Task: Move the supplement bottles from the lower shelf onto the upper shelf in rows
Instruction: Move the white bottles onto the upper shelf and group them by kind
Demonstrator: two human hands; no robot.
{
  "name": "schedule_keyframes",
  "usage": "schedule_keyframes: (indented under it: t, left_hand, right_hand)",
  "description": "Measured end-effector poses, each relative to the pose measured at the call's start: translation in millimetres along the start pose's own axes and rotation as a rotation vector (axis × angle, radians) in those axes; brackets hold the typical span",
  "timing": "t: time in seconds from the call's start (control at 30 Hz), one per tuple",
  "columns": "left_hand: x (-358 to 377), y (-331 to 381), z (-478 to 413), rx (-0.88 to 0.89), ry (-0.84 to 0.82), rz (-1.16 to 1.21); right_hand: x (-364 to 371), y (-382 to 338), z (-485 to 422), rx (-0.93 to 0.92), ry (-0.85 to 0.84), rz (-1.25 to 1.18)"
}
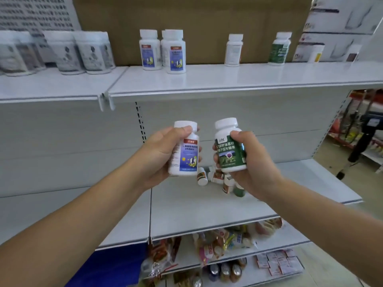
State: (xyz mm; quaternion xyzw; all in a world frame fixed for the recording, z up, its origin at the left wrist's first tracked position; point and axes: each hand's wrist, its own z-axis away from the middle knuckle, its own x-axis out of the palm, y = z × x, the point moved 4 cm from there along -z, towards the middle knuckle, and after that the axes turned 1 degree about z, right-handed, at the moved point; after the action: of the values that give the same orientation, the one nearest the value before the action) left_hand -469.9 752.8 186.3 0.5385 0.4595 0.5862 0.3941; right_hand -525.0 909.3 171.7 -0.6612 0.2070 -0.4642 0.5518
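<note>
My left hand (159,156) grips a white bottle with a blue label (187,156), held upright in mid-air between the two shelves. Beside it my right hand (251,164) grips a white-capped bottle with a green label (229,150), also upright. On the upper shelf (228,79) stand two blue-label bottles (163,50), a plain white bottle (234,49) and a green-label bottle (279,48). Several small bottles (217,179) lie jumbled on the lower shelf (196,206), partly hidden behind my right hand.
Large grey jars (62,52) fill the upper shelf's left section. White boxes (335,27) are stacked at the upper right. Below the lower shelf lie packaged snacks (217,245). A black stand (360,141) rises in the aisle to the right.
</note>
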Motion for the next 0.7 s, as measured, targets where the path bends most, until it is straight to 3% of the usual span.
schedule_keyframes:
  t: [0.4,0.7]
  left_hand:
    - [16,150,-15,0.433,0.152,-0.251]
    - [-36,203,-95,0.455,0.235,-0.538]
  right_hand:
    - [52,-127,-35,-0.304,-0.223,0.134]
    - [65,-166,-118,-0.440,-0.264,0.556]
